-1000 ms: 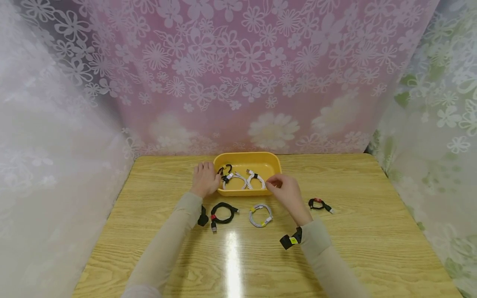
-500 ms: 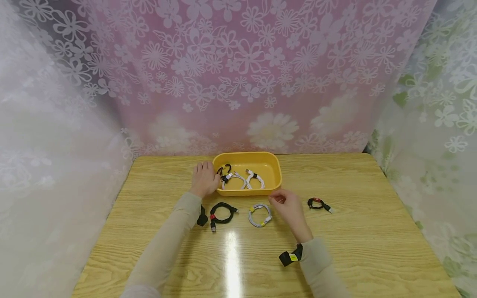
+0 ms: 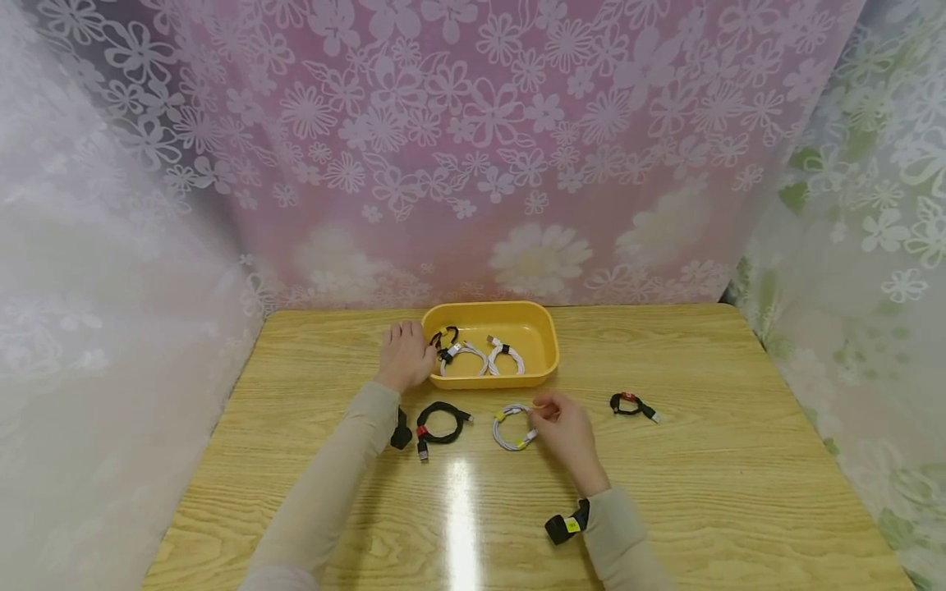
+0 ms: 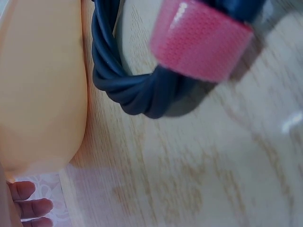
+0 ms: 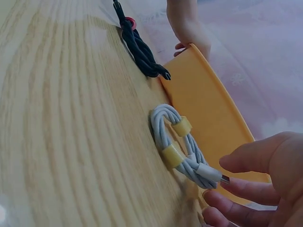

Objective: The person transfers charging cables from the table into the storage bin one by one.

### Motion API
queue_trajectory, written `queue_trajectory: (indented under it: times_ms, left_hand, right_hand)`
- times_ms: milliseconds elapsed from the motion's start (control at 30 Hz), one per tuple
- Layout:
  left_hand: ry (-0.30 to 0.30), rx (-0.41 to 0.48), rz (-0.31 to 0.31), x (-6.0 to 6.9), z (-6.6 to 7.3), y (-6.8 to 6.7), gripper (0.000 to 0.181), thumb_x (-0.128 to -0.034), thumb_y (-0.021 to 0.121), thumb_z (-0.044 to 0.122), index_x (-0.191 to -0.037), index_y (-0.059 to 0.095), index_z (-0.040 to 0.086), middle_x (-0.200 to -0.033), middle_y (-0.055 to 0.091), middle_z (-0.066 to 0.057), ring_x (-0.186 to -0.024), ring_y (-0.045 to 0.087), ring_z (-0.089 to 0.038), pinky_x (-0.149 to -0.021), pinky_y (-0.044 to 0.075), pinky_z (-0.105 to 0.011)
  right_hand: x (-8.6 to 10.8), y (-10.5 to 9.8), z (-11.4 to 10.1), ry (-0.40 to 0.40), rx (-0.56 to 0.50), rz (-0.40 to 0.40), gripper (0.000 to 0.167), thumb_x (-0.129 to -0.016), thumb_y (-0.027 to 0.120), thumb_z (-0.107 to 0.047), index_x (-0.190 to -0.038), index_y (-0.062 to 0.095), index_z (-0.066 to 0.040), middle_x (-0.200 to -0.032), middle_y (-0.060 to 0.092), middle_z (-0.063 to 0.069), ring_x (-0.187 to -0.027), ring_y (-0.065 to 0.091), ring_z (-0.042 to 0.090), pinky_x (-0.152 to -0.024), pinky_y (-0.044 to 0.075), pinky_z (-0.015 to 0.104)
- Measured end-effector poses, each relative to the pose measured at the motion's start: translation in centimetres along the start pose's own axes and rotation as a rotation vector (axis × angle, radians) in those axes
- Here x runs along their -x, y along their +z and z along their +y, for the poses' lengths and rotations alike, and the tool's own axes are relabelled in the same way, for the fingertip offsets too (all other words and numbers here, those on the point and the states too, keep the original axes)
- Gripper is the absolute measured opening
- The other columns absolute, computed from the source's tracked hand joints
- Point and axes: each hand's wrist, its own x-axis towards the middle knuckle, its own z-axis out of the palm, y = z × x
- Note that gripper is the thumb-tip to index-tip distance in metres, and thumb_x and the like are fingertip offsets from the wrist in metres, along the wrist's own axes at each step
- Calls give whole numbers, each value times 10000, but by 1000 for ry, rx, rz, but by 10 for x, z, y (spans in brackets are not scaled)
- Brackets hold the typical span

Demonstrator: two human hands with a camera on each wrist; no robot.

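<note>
My left hand (image 3: 405, 355) grips the left side of a yellow plastic bin (image 3: 491, 382), thumb at the rim and fingers down its outside. Two coiled white cables (image 3: 507, 359) and a small black cable (image 3: 446, 335) lie inside. Just in front of the bin, my right hand (image 3: 567, 435) is at the right side of a coiled pale grey USB cable (image 3: 505, 442) with yellow ties. In the right wrist view, thumb and fingers are spread around the connector end of that grey cable (image 5: 165, 142), without a visible pinch.
A coiled black USB cable (image 3: 443, 439) with a red tie lies left of the grey one. Farther right on the wooden table (image 3: 702, 492) is a smaller black cable (image 3: 634, 405), also red-tied. Floral curtains (image 3: 473, 164) hang behind and at both sides.
My right hand has come away from the bin's right front corner, toward me, down to the grey cable. My left hand keeps its place on the bin.
</note>
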Motion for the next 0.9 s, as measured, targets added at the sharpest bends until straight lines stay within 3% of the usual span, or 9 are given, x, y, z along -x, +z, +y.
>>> queue_trajectory:
  times_ms: [567, 900]
  left_hand:
    - [12, 0, 11, 0, 0, 0, 261, -1011, 410, 268, -1069, 469, 21, -1109, 480, -200, -1067, 417, -388, -947, 305, -498]
    - [6, 2, 1, 0, -1, -1, 294, -1016, 411, 277, -1121, 471, 10, -1173, 483, -216, -1132, 417, -404, -974, 306, -503]
  right_hand:
    - [1, 10, 3, 11, 75, 42, 159, -828, 731, -170, -956, 721, -78, -783, 652, 5, -708, 583, 154, -615, 427, 308]
    - [1, 13, 5, 16, 78, 66, 107, -840, 713, -140, -921, 725, -72, -724, 620, -5, -647, 547, 149, -577, 395, 299]
